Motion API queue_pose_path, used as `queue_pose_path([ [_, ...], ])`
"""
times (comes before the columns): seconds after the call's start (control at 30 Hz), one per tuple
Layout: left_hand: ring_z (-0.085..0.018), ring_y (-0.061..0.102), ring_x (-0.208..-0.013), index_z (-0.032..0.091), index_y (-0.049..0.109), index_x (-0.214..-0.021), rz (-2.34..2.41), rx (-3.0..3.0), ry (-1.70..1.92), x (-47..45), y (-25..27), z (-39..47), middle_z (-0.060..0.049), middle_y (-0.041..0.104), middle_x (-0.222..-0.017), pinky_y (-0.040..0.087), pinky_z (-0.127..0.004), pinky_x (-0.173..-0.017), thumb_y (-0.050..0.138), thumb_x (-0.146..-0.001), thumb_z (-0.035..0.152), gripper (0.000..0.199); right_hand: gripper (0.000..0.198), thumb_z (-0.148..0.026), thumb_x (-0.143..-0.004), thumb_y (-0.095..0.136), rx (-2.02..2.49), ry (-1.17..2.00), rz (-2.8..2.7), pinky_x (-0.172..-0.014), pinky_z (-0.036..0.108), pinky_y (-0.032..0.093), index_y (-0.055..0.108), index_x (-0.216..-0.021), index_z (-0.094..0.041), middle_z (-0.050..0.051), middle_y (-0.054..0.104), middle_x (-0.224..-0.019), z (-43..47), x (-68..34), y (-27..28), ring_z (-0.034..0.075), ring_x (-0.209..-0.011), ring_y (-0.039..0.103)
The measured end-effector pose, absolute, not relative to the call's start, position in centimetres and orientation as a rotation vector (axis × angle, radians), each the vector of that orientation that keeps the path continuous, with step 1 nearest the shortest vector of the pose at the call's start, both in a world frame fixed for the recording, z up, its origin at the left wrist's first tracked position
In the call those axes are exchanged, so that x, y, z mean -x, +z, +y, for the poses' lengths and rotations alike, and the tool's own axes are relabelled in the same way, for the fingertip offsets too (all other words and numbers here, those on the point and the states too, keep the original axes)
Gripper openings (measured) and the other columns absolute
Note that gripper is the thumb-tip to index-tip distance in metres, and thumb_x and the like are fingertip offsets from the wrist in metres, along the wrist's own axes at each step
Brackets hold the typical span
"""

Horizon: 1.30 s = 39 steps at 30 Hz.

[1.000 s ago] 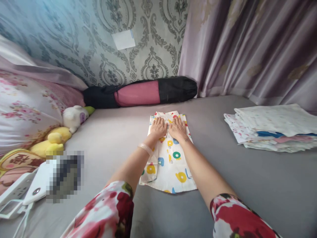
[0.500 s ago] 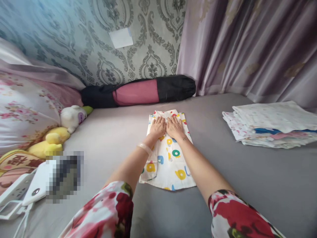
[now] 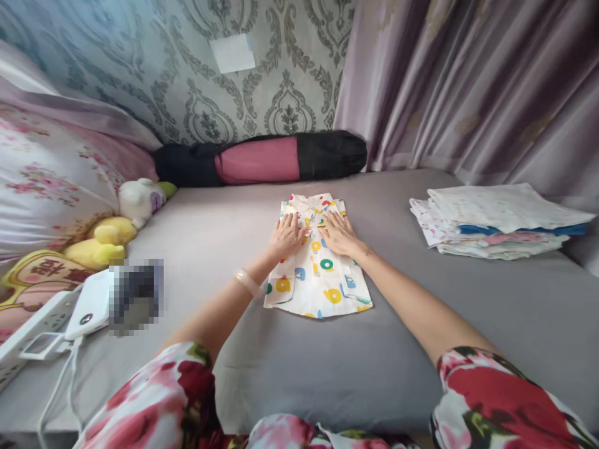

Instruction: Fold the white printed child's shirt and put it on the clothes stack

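A small white shirt (image 3: 318, 287) printed with colourful letters lies flat on the grey bed sheet (image 3: 299, 374), its collar at the far end. Its sides and sleeves are folded inward. Upon its left upper part rests my left hand (image 3: 288, 235), palm down with the fingers stretched out. My right hand (image 3: 340, 234) lies flat on the right upper part, fingers spread. Cloth shows between the two hands, and neither one grips it.
To the right is a stack of folded clothes (image 3: 500, 215). A long black and pink bag (image 3: 257, 160) lies along the wall. Plush toys (image 3: 100, 243), a floral pillow (image 3: 47, 181), a white power bank (image 3: 91, 305) and a power strip (image 3: 42, 324) are on the left.
My hands have moved apart, outward from the middle of the shirt towards its two sides. The view has shifted slightly, and more of the bed's near edge shows.
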<state>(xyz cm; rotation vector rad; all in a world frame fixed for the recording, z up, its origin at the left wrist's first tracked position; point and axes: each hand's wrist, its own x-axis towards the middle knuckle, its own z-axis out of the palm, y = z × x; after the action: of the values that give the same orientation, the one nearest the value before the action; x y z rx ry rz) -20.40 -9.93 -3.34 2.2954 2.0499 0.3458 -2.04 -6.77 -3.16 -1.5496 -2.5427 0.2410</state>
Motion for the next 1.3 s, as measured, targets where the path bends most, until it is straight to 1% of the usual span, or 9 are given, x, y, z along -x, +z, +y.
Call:
queue_pose_path([
  [0.23, -0.028, 0.02, -0.145, 0.005, 0.029, -0.147, 2.038, -2.285, 0.263, 20.3, -4.8, -12.0, -0.017, 0.027, -0.155, 0.016, -0.044, -0.117, 0.019, -0.097, 0.048, 0.066, 0.06, -0.039, -0.098, 0.02, 1.558, 0.207, -2.538, -0.118, 0.048, 0.011, 0.03, -0.148, -0.009, 0.012, 0.021, -0.158, -9.2, 1.5, -4.1, 0.025, -0.146, 0.016],
  [0.5, -0.029, 0.027, -0.142, 0.005, 0.038, -0.139, 2.076, -2.277, 0.419, 20.2, -4.4, -12.5, -0.02, 0.036, -0.149, 0.021, -0.042, -0.116, 0.025, -0.097, 0.045, 0.059, 0.056, -0.032, -0.098, 0.021, 1.548, 0.196, -2.53, -0.117, 0.047, 0.014, 0.033, -0.147, -0.009, 0.013, 0.023, -0.157, -9.4, 1.3, -4.0, 0.026, -0.145, 0.018],
  [0.63, -0.032, 0.021, -0.144, 0.002, 0.033, -0.141, 2.005, -2.261, 0.345, 20.7, -4.2, -15.4, -0.024, 0.027, -0.153, 0.021, -0.045, -0.116, 0.028, -0.097, 0.045, 0.062, 0.06, -0.033, -0.096, 0.023, 1.517, 0.281, -2.596, -0.118, 0.048, 0.013, 0.024, -0.15, -0.006, 0.014, 0.017, -0.159, -11.7, 0.0, -3.7, 0.026, -0.146, 0.013],
  [0.77, -0.03, 0.021, -0.144, 0.006, 0.034, -0.141, 1.798, -2.377, 0.257, 21.7, -3.9, -19.6, -0.021, 0.028, -0.153, 0.02, -0.045, -0.117, 0.031, -0.096, 0.046, 0.061, 0.061, -0.035, -0.096, 0.02, 1.416, 0.359, -2.712, -0.118, 0.049, 0.015, 0.019, -0.152, -0.009, 0.012, 0.01, -0.16, -15.2, -2.0, -3.2, 0.025, -0.147, 0.01],
  [0.9, -0.029, 0.019, -0.145, 0.01, 0.032, -0.143, 1.683, -2.383, 0.225, 22.2, -3.6, -22.5, -0.02, 0.025, -0.155, 0.02, -0.045, -0.118, 0.03, -0.095, 0.049, 0.062, 0.06, -0.035, -0.097, 0.019, 1.417, 0.321, -2.744, -0.118, 0.05, 0.014, 0.022, -0.151, -0.009, 0.012, 0.013, -0.159, -17.7, -2.8, -3.2, 0.024, -0.147, 0.011],
  [1.07, -0.029, 0.015, -0.146, 0.009, 0.031, -0.144, 1.721, -2.345, 0.212, 21.6, -3.4, -23.2, -0.019, 0.022, -0.156, 0.016, -0.047, -0.118, 0.03, -0.096, 0.047, 0.061, 0.057, -0.036, -0.097, 0.023, 1.414, 0.324, -2.689, -0.118, 0.051, 0.012, 0.027, -0.149, -0.013, 0.01, 0.016, -0.159, -18.2, -2.7, -3.3, 0.024, -0.147, 0.012],
  [1.13, -0.028, 0.018, -0.146, 0.01, 0.033, -0.143, 1.717, -2.323, 0.243, 21.6, -3.2, -23.3, -0.019, 0.025, -0.155, 0.018, -0.046, -0.118, 0.032, -0.096, 0.046, 0.06, 0.058, -0.039, -0.097, 0.024, 1.412, 0.451, -2.625, -0.118, 0.05, 0.013, 0.028, -0.149, -0.014, 0.011, 0.018, -0.159, -18.1, -2.9, -3.1, 0.024, -0.147, 0.013],
  [1.2, -0.028, 0.026, -0.143, 0.011, 0.036, -0.141, 1.751, -2.269, 0.319, 22.0, -3.0, -23.6, -0.018, 0.031, -0.153, 0.025, -0.044, -0.116, 0.033, -0.096, 0.046, 0.058, 0.059, -0.043, -0.097, 0.025, 1.411, 0.599, -2.511, -0.119, 0.046, 0.018, 0.029, -0.148, -0.014, 0.012, 0.021, -0.158, -18.1, -3.5, -2.7, 0.023, -0.146, 0.017],
  [1.3, -0.028, 0.044, -0.131, 0.013, 0.044, -0.134, 1.945, -2.127, 0.53, 23.1, -2.7, -24.3, -0.018, 0.045, -0.141, 0.037, -0.042, -0.108, 0.038, -0.094, 0.045, 0.052, 0.055, -0.043, -0.096, 0.031, 1.485, 0.709, -2.244, -0.112, 0.038, 0.035, 0.037, -0.143, -0.015, 0.013, 0.039, -0.15, -18.3, -4.8, -2.0, 0.022, -0.137, 0.038],
])
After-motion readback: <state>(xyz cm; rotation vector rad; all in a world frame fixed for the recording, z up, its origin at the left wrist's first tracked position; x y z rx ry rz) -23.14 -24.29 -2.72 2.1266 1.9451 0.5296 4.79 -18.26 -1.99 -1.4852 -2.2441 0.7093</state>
